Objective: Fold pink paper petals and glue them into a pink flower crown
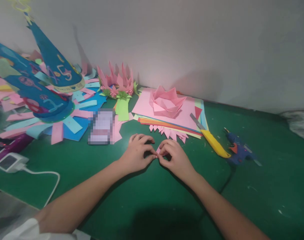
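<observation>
My left hand (138,151) and my right hand (174,156) meet at the middle of the green table (267,193). Both pinch a small pink paper piece (158,149) between their fingertips, fingers curled. Just beyond the hands lies a row of small pink folded points (168,131). Behind them, a pink folded paper lotus (165,101) sits on a stack of coloured paper sheets (146,110).
A yellow utility knife (212,141) and a blue glue gun (238,150) lie to the right. Blue paper cones (51,65), loose coloured strips (71,123) and pink paper flowers (116,83) crowd the left. A white charger (9,162) with its cable rests at the near left. A wall stands behind.
</observation>
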`<action>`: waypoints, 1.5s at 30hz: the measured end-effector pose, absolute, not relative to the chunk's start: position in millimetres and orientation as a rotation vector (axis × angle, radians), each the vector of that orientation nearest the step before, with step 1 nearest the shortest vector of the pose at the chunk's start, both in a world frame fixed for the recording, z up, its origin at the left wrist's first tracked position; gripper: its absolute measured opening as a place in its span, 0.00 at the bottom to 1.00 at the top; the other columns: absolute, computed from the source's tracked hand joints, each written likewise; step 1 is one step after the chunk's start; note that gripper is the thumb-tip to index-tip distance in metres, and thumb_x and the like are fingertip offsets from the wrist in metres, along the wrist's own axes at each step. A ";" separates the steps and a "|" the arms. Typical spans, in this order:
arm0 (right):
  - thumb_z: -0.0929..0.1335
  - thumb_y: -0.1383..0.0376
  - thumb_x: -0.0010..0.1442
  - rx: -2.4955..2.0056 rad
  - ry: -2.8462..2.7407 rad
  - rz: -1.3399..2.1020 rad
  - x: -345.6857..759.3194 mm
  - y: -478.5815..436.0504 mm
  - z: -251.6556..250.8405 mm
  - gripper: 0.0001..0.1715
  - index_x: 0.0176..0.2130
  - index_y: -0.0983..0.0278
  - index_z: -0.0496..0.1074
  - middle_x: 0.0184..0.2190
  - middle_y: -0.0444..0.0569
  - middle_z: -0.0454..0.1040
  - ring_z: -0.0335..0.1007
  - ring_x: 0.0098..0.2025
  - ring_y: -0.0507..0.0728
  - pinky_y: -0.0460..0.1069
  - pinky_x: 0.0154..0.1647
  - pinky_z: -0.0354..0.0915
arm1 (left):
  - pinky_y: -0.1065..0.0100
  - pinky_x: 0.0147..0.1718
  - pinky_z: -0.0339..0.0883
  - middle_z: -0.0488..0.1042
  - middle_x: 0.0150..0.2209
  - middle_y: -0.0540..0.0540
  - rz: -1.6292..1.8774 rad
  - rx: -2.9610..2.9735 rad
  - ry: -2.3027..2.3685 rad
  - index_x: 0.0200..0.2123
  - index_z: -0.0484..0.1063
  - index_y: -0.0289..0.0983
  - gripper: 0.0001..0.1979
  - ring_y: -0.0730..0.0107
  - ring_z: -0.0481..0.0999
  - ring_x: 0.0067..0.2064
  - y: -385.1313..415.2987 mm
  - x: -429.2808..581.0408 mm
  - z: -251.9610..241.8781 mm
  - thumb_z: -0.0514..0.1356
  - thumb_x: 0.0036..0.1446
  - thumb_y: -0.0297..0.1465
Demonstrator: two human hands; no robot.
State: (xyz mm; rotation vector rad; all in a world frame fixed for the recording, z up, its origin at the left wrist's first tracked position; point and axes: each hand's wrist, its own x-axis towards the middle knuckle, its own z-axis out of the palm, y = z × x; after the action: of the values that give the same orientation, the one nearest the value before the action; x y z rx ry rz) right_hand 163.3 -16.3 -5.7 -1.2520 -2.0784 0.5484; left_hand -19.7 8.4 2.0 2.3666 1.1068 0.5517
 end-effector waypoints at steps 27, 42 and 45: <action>0.64 0.74 0.56 -1.275 -2.015 0.733 165.7 -15.4 -0.1 0.08 0.30 0.62 0.66 0.32 0.47 0.68 0.64 0.39 0.56 0.53 0.41 0.61 | 0.61 0.52 0.56 0.74 0.40 0.45 0.581 2.607 0.632 0.36 0.73 0.36 0.11 0.68 0.68 0.49 12.2 -20.6 7.4 0.49 0.61 0.27; 0.59 0.80 0.54 -1.185 -2.061 0.743 171.9 -14.5 -1.2 0.16 0.30 0.61 0.67 0.34 0.48 0.69 0.65 0.40 0.56 0.53 0.41 0.61 | 0.59 0.56 0.54 0.75 0.35 0.49 0.495 2.738 0.714 0.33 0.72 0.37 0.10 0.71 0.72 0.44 13.2 -18.2 1.7 0.52 0.61 0.33; 0.57 0.81 0.51 -1.199 -2.102 0.626 181.3 -13.7 -2.6 0.18 0.29 0.62 0.67 0.33 0.48 0.70 0.65 0.39 0.56 0.53 0.41 0.61 | 0.60 0.59 0.52 0.74 0.36 0.47 0.501 2.751 0.642 0.34 0.71 0.36 0.10 0.70 0.70 0.49 13.0 -18.5 0.8 0.52 0.61 0.33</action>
State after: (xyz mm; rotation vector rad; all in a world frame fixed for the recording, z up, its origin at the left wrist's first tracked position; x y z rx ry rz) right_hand 181.3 -13.7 -2.6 -1.1986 -2.1017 0.6260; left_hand -18.5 13.0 0.8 2.7509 0.6425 0.5012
